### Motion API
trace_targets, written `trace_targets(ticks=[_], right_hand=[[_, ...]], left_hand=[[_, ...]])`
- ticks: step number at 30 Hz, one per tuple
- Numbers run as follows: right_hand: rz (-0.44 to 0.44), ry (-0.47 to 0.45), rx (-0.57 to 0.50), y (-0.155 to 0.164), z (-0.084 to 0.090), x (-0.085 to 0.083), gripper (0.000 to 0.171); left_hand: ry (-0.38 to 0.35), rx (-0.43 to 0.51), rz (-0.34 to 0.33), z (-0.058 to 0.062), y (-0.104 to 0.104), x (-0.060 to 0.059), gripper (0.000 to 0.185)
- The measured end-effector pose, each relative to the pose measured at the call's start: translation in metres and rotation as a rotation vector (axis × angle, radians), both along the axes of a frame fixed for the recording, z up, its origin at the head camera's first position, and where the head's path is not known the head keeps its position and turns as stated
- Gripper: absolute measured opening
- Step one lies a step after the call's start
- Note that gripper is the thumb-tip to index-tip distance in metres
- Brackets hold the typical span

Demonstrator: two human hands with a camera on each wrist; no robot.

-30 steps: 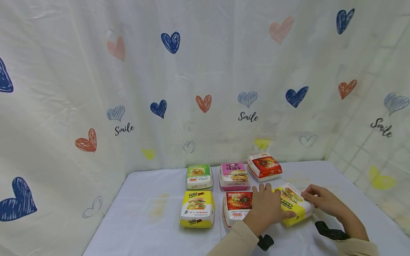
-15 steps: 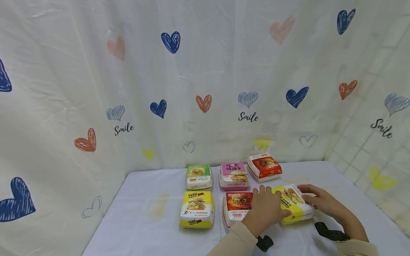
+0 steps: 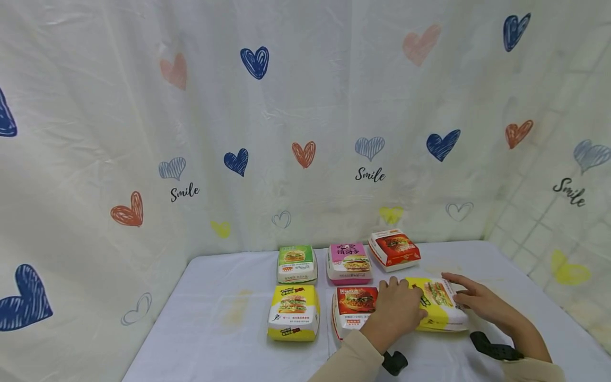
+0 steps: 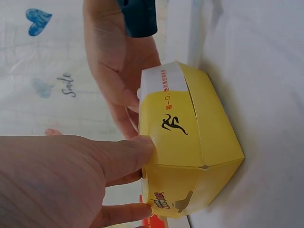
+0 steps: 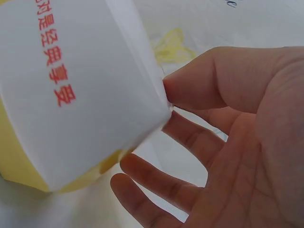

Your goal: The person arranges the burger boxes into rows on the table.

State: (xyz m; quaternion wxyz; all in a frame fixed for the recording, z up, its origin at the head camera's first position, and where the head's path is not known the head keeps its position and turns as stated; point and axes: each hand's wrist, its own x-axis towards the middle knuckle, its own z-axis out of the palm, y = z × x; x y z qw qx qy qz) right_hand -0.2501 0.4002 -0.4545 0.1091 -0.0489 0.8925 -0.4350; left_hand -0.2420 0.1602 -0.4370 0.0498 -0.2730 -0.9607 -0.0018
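Both hands [image 3: 431, 307] against yellow box [image 3: 436, 307]

Heart-print curtain [image 3: 238, 132] behind white table [image 3: 219, 318]

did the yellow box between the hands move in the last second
Yes. The yellow box has turned from skewed to nearly square with the red box beside it, and now lies flat on the table, between both hands.

Six burger boxes sit on the table [image 3: 229, 318] in two rows of three; the near-right box [image 3: 439, 305] lies between both hands, seemingly touching them.
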Motion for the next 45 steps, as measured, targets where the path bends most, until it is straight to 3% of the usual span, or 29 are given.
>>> trace_targets(ticks=[6, 17, 33, 45], right_hand=[[-0.008, -0.005, 0.028, 0.002, 0.001, 0.001, 0.064], [-0.028, 0.018, 0.069, 0.005, 0.005, 0.005, 0.060], [-0.062, 0.028, 0.106, 0.010, 0.006, 0.009, 0.036], [-0.058, -0.006, 0.084, 0.015, 0.002, 0.009, 0.035]], left_hand=[[-0.004, 0.018, -0.012, 0.000, 0.000, -0.001, 0.036], [0.051, 0.033, -0.031, -0.002, -0.002, -0.001, 0.029], [0.043, 0.039, 0.015, -0.006, 0.000, -0.007, 0.037], [0.024, 0.047, 0.042, -0.009, 0.002, -0.008, 0.032]])
